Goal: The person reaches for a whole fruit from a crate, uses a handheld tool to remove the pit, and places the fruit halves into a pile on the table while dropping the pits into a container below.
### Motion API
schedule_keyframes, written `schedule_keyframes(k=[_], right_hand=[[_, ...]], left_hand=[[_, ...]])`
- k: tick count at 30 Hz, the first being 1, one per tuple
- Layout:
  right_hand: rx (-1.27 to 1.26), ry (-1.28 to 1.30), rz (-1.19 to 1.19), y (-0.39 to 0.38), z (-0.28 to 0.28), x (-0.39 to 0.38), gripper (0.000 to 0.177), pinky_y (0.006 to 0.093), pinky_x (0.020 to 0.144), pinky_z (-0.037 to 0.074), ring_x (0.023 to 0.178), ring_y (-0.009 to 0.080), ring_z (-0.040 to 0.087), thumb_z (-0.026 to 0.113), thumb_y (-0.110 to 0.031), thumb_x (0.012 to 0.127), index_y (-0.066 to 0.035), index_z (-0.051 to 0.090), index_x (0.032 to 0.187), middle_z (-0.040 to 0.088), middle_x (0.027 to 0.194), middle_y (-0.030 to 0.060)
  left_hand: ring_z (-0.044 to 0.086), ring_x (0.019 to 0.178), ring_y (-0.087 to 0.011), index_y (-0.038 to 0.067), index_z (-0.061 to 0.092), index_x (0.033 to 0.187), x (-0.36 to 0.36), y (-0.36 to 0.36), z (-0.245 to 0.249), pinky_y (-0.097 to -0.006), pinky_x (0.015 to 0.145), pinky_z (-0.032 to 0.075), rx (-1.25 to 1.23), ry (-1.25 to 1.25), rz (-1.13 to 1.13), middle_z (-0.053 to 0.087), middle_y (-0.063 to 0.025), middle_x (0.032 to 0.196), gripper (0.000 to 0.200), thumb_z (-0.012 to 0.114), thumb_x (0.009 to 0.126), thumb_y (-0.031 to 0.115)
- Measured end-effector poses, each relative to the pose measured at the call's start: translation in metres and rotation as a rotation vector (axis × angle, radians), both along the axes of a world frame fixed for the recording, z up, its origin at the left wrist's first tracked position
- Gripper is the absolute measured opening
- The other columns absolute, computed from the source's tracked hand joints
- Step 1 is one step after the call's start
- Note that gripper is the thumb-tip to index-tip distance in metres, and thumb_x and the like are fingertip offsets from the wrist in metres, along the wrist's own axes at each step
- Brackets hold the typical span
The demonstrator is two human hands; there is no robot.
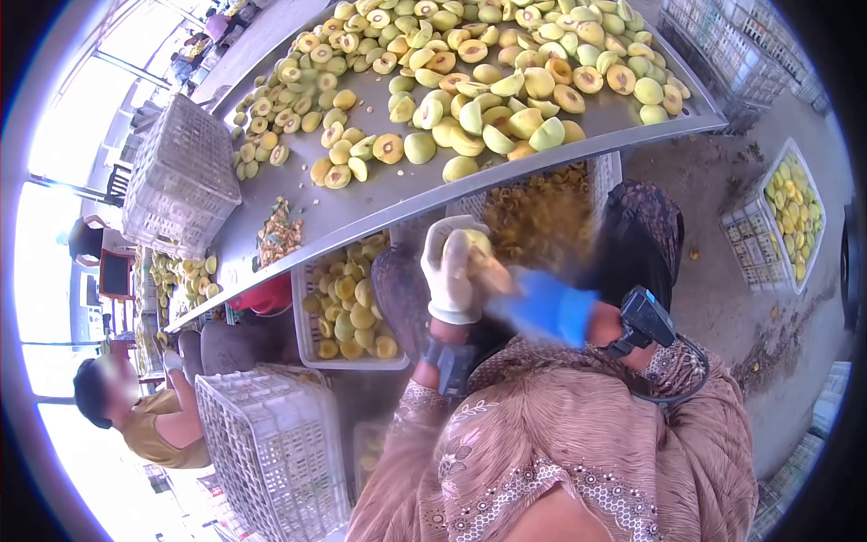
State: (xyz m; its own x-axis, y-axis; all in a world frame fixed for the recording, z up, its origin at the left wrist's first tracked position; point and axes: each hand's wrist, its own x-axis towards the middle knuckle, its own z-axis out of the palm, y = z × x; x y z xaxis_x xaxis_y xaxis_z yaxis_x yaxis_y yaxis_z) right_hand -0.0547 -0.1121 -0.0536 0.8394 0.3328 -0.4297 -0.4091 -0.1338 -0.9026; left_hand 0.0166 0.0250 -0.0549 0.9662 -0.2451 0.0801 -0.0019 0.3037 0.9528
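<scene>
My left hand, in a white glove, is closed around a yellow-green peach above my lap. Close against it is my right hand in a blue glove, smeared by motion. A tan shape between the two hands is too blurred to name, and the right fingers cannot be made out. Below and beyond the hands stands a crate of brownish peelings or scraps, partly blurred. Many halved peaches, some showing brown centres, lie on the metal table in front of me.
A crate of peach halves stands under the table's edge. An upturned crate and a pile of pits or scraps are on the table. Another filled crate stands on the right floor. A co-worker sits at left beside a crate.
</scene>
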Motion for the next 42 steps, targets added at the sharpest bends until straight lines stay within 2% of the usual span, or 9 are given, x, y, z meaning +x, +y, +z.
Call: schedule_keyframes(k=[3,15,19,23,25,27,30,32,42], right_hand=[[0.220,0.145,0.074,-0.010,0.015,-0.005,0.032,0.0242,0.053,0.040,0.060,0.0090,0.051,0.058,-0.032,0.094,-0.007,0.055,0.112,0.055,0.076,-0.0005],[0.840,0.481,0.010,-0.018,0.006,-0.014,0.018,0.0220,0.036,0.028,0.040,0.0063,0.037,0.060,-0.025,0.094,-0.011,0.049,0.093,0.044,0.059,-0.0030],[0.915,0.469,0.028,-0.020,0.013,-0.018,0.019,0.0211,0.034,0.025,0.039,0.0053,0.034,0.059,-0.025,0.095,-0.012,0.048,0.088,0.041,0.058,-0.0035],[0.930,0.335,-0.035,-0.034,0.008,-0.018,0.017,0.0200,0.034,0.024,0.039,0.0049,0.033,0.056,-0.026,0.096,-0.012,0.049,0.089,0.040,0.058,-0.0035],[1.010,0.328,-0.089,-0.045,0.000,-0.016,0.018,0.0205,0.035,0.026,0.041,0.0051,0.035,0.057,-0.027,0.096,-0.012,0.050,0.089,0.040,0.060,-0.0041],[0.481,0.071,-0.114,-0.052,-0.061,-0.018,0.018,0.0210,0.036,0.028,0.043,0.0049,0.037,0.057,-0.027,0.096,-0.012,0.050,0.088,0.040,0.061,-0.0048],[0.277,0.161,-0.243,-0.051,-0.052,-0.018,0.018,0.0216,0.039,0.027,0.046,0.0048,0.038,0.057,-0.028,0.095,-0.015,0.049,0.086,0.040,0.062,-0.0055],[0.571,0.419,-0.272,-0.047,-0.022,-0.011,0.019,0.0213,0.039,0.026,0.046,0.0050,0.036,0.056,-0.029,0.095,-0.016,0.049,0.084,0.040,0.062,-0.0055],[0.552,0.421,-0.406,-0.050,-0.016,-0.023,0.022,0.0237,0.038,0.025,0.044,0.0070,0.035,0.053,-0.028,0.097,-0.013,0.047,0.082,0.039,0.061,-0.0036]], left_hand=[[0.063,0.076,-0.0236,-0.001,0.060,0.101,0.011,0.007,0.009,-0.0310,0.069,0.053,-0.243,0.399,-0.371,0.064,-0.0169,0.085,0.050,0.058,0.089,0.048],[0.062,0.065,-0.0151,-0.004,0.061,0.104,-0.002,-0.011,0.010,-0.0256,0.059,0.050,0.023,0.173,-0.014,0.067,-0.0155,0.089,0.044,0.055,0.096,0.039],[0.061,0.061,-0.0234,0.000,0.061,0.098,-0.004,-0.022,0.006,-0.0340,0.055,0.052,-0.331,0.352,-0.208,0.064,-0.0165,0.084,0.049,0.051,0.095,0.049],[0.062,0.063,-0.0227,0.002,0.060,0.100,0.002,-0.032,0.017,-0.0343,0.054,0.053,-0.469,0.542,0.154,0.064,-0.0148,0.088,0.047,0.052,0.094,0.049],[0.065,0.072,-0.0204,0.003,0.060,0.101,0.017,0.009,-0.001,-0.0324,0.057,0.055,-0.223,0.386,0.208,0.065,-0.0123,0.091,0.042,0.055,0.094,0.045],[0.066,0.074,-0.0199,0.003,0.060,0.103,0.017,0.047,0.010,-0.0303,0.059,0.055,0.068,0.190,0.307,0.065,-0.0114,0.093,0.038,0.058,0.093,0.040],[0.065,0.088,-0.0259,0.003,0.061,0.112,0.047,0.127,-0.006,-0.0351,0.074,0.055,0.489,0.093,0.498,0.063,-0.0139,0.110,0.041,0.068,0.086,0.035],[0.057,0.109,-0.0327,0.007,0.060,0.117,0.041,0.117,0.029,-0.0428,0.090,0.049,1.719,-0.342,0.836,0.055,-0.0156,0.126,0.050,0.073,0.079,0.037],[0.063,0.101,-0.0358,0.007,0.057,0.118,0.123,-0.028,0.044,-0.0426,0.086,0.050,1.586,-0.258,-0.057,0.065,-0.0197,0.109,0.061,0.071,0.077,0.050]])
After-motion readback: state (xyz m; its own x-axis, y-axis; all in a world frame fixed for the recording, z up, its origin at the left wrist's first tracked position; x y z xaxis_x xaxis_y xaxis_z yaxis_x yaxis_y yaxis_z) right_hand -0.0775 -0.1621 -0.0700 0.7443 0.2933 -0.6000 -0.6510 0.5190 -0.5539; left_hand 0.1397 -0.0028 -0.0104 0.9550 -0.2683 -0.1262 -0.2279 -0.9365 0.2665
